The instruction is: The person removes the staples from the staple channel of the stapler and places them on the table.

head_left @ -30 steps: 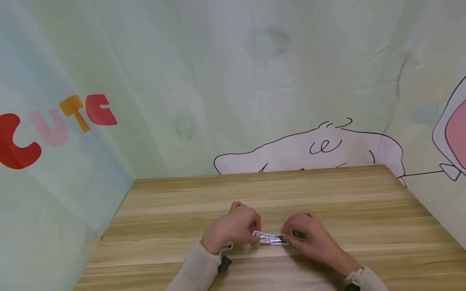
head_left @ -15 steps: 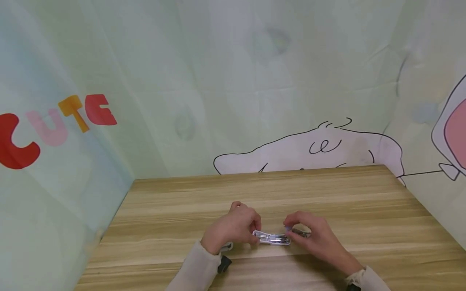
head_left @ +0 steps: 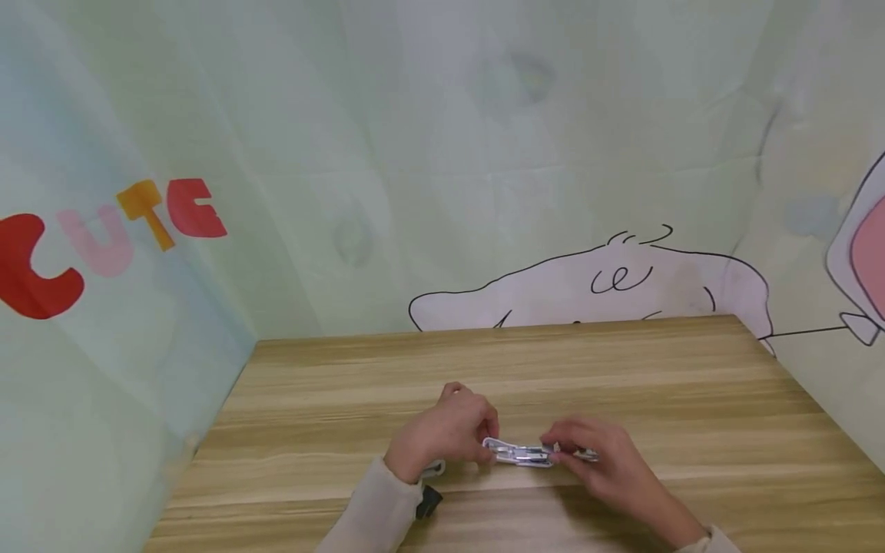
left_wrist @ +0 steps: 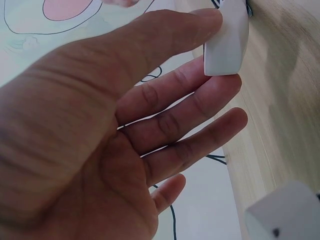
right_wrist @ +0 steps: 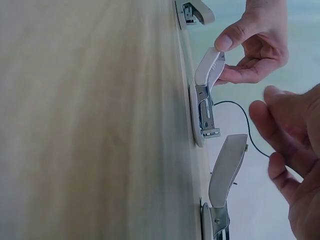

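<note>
From the head, the left hand [head_left: 449,428] pinches the left end of a white stapler [head_left: 520,455] on the wooden table [head_left: 311,415]. The right hand [head_left: 608,465] is by the other end, its fingers bent with a gap between them. A second stapler [head_left: 588,455] peeks out behind the right hand, and a third stapler [head_left: 434,468] is half hidden by the left wrist.

From the left wrist, you see the thumb [left_wrist: 200,26] on the smooth white end, with fingers behind it. Something pale [left_wrist: 285,215] is blurry in the corner.

From the right wrist, you see what the head view can't: the middle stapler's top is tipped back, and the left hand holds that top. The three staplers make a row.
</note>
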Action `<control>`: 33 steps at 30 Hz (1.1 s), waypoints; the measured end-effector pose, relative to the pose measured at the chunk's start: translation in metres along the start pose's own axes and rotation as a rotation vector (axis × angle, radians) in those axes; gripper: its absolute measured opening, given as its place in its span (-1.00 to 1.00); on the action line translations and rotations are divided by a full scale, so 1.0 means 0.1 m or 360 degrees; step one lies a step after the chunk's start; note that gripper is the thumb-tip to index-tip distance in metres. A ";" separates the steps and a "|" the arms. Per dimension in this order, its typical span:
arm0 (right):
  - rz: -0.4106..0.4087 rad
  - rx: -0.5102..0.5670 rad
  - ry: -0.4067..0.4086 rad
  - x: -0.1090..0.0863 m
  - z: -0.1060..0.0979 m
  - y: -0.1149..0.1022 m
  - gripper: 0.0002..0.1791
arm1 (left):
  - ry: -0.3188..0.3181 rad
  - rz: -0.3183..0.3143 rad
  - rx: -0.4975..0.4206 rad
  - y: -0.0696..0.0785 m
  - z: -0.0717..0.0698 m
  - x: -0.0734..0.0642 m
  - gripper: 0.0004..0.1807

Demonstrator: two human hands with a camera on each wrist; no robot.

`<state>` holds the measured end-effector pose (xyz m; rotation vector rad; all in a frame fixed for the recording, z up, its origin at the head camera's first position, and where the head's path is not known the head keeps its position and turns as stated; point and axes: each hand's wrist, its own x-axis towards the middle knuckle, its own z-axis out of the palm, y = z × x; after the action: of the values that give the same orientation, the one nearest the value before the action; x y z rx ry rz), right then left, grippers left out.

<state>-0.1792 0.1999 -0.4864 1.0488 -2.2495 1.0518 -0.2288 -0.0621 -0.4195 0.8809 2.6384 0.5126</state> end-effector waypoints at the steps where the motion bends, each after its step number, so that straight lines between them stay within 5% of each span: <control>1: 0.0004 0.0019 -0.0001 -0.02 -0.01 -0.01 -0.59 | 0.0000 0.0000 -0.0001 0.00 0.00 0.00 -0.80; 15: 0.0414 0.0182 -0.0258 -0.18 -0.04 -0.04 -0.74 | 0.0018 -0.0005 0.0004 0.00 0.03 0.01 -0.79; 33: 0.0508 0.0244 -0.0415 -0.29 0.04 0.08 -0.85 | -0.0002 -0.0045 -0.0013 0.03 0.01 0.01 -0.78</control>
<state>-0.1681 0.2139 -0.5114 0.9527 -2.6468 1.2996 -0.2280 -0.0590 -0.4194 0.8395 2.6419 0.5155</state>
